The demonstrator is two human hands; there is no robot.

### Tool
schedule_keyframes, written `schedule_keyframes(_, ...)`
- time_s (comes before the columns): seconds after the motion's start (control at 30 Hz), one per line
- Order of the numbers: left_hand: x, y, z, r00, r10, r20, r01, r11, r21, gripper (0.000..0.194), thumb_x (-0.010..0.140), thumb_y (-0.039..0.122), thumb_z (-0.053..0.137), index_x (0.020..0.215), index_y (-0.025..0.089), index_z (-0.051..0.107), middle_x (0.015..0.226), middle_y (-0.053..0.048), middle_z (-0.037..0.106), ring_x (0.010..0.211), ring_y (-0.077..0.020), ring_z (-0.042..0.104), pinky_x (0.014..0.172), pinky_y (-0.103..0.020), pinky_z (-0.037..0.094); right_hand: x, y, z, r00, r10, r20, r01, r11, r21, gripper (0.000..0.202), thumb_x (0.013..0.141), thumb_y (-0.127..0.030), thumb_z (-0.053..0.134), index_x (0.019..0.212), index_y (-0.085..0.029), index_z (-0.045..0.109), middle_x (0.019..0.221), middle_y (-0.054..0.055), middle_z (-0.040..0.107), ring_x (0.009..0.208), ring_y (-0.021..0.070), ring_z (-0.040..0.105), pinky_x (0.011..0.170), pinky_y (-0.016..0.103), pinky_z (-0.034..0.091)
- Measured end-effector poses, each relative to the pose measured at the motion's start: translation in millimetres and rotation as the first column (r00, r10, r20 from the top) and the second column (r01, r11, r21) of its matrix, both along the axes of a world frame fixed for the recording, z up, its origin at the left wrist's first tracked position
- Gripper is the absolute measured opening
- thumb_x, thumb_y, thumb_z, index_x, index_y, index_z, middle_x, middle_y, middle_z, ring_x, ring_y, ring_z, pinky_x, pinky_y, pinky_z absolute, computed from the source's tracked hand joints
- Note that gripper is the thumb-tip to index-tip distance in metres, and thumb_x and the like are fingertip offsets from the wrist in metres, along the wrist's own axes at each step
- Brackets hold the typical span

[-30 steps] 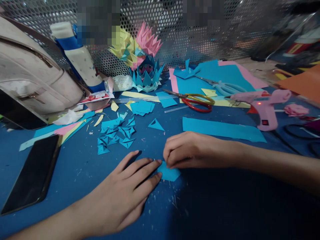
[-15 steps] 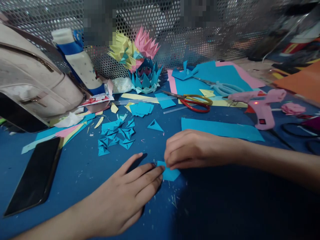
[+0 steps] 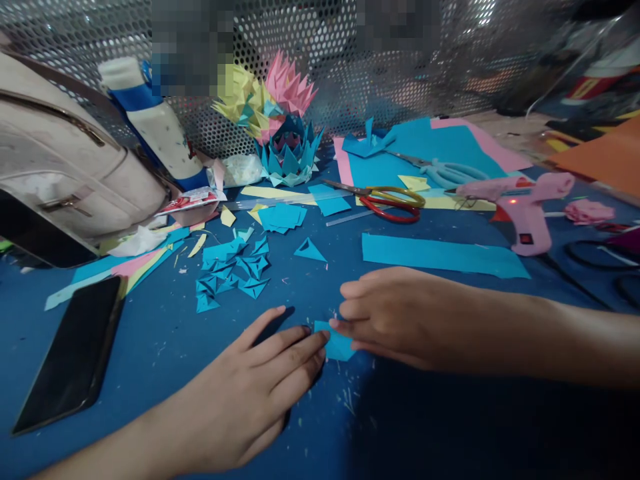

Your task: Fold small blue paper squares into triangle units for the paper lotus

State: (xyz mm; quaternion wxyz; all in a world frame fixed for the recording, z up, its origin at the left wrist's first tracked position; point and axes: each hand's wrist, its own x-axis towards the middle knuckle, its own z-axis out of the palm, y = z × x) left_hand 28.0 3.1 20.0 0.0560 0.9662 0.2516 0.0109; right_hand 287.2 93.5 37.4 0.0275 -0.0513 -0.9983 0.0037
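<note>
Hands [image 3: 260,387] [image 3: 400,313] pin unmarked blue paper [image 3: 336,345].

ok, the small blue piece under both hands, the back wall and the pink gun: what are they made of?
Small blue piece: thin matte paper, apparently; lies flat, straight cut edges, pinned by left hand and right hand.
Back wall: perforated sheet metal, likely; regular holes, shiny grey glints.
Pink gun: moulded plastic, smooth, slight sheen.
</note>
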Motion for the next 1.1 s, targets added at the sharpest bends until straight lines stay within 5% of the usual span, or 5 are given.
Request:
schedule_keyframes(0.3,2.5,-0.1,-7.2,0.988,0.078,0.134,-0.073,0.996,-0.045,0.060,0.094,0.012,0.042,0.152,0.010,0.027,0.150,-0.010,0.047,0.138,-0.0234,0.041,0.124,-0.049,0.014,-6.9,5.6,8.4,0.972,-0.223,0.074,0.234,0.947,-0.222,0.030,0.098,-0.031,0.053,0.074,-0.019,0.065,0.076,0.003,0.064,0.075,0.0172,0.055,0.064,0.030,0.034)
schedule_keyframes(0.43,9.1,1.0,-8.0,0.971,0.115,0.212,-0.102,0.992,-0.071,0.044,0.096,0.011,0.042,0.140,0.016,0.045,0.140,-0.011,0.055,0.130,-0.0245,0.048,0.119,-0.053,0.025,-14.2,13.9,2.5,0.942,-0.326,0.081,0.324,0.819,-0.474,0.008,0.089,-0.025,0.067,0.084,-0.019,0.065,0.082,-0.001,0.065,0.084,0.0138,0.059,0.062,0.024,0.034)
schedule_keyframes(0.6,18.1,8.6,-7.5,0.877,0.323,0.355,-0.277,0.945,-0.175,0.025,0.102,0.017,0.041,0.118,0.022,0.059,0.117,-0.008,0.061,0.107,-0.0219,0.055,0.094,-0.042,0.044,-15.3,13.0,-2.4,0.918,-0.378,0.124,0.381,0.746,-0.546,0.015,0.082,-0.026,0.075,0.092,-0.020,0.065,0.088,-0.002,0.065,0.088,0.0142,0.060,0.064,0.023,0.034)
schedule_keyframes(0.8,32.2,26.3,-4.1,0.822,0.488,0.293,-0.418,0.867,-0.272,0.014,0.095,0.029,0.061,0.103,0.018,0.059,0.103,-0.006,0.058,0.096,-0.0224,0.054,0.084,-0.038,0.045,-11.2,12.5,-2.8,0.924,-0.375,0.080,0.343,0.715,-0.610,0.014,0.082,-0.027,0.074,0.093,-0.021,0.068,0.088,-0.002,0.066,0.084,0.0136,0.059,0.066,0.024,0.036)
schedule_keyframes(1.1,44.1,33.7,6.6,0.820,0.545,0.174,-0.440,0.795,-0.417,0.004,0.086,0.016,0.064,0.088,0.020,0.064,0.088,0.000,0.063,0.079,-0.0164,0.057,0.074,-0.029,0.040,-8.5,15.2,-9.5,0.948,-0.316,0.036,0.266,0.726,-0.634,0.013,0.081,-0.027,0.072,0.088,-0.018,0.067,0.087,-0.001,0.066,0.081,0.0131,0.059,0.063,0.022,0.035)
